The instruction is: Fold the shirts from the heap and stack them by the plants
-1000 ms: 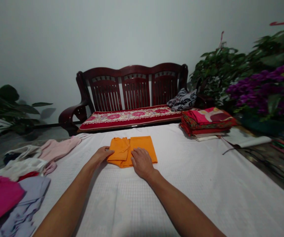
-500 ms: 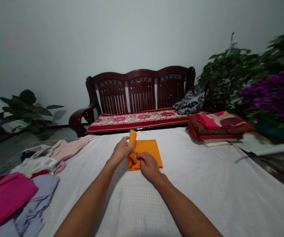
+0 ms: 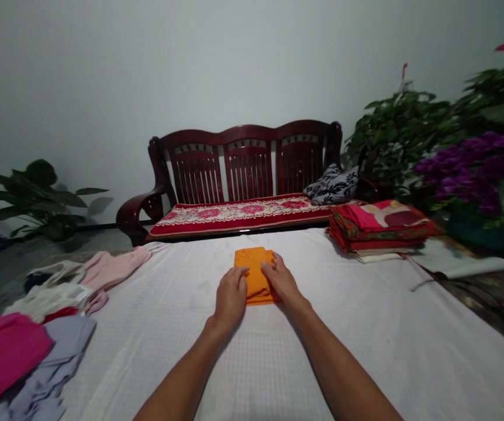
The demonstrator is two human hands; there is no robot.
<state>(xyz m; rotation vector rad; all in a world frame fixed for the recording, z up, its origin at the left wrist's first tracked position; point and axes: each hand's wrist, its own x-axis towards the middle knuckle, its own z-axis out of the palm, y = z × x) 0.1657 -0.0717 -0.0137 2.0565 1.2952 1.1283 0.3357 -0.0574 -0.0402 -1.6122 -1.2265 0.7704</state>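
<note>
A folded orange cloth (image 3: 254,266) lies in the middle of the white table cover (image 3: 278,351). My left hand (image 3: 231,295) rests flat on its left edge, fingers stretched out. My right hand (image 3: 280,279) presses on its right edge, fingers also laid flat. Both hands lie on top of the cloth; neither has it gripped.
A stack of folded red and pink cloths (image 3: 377,225) sits at the back right. Loose clothes in pink, white, magenta and lilac (image 3: 37,310) pile up on the left. A dark wooden bench (image 3: 243,181) stands behind, with plants (image 3: 454,152) on the right and cables (image 3: 475,286) nearby.
The left hand lifted the cloth's left half and folded it over to the right, making it narrower. Both hands now lie flat on the folded cloth.
</note>
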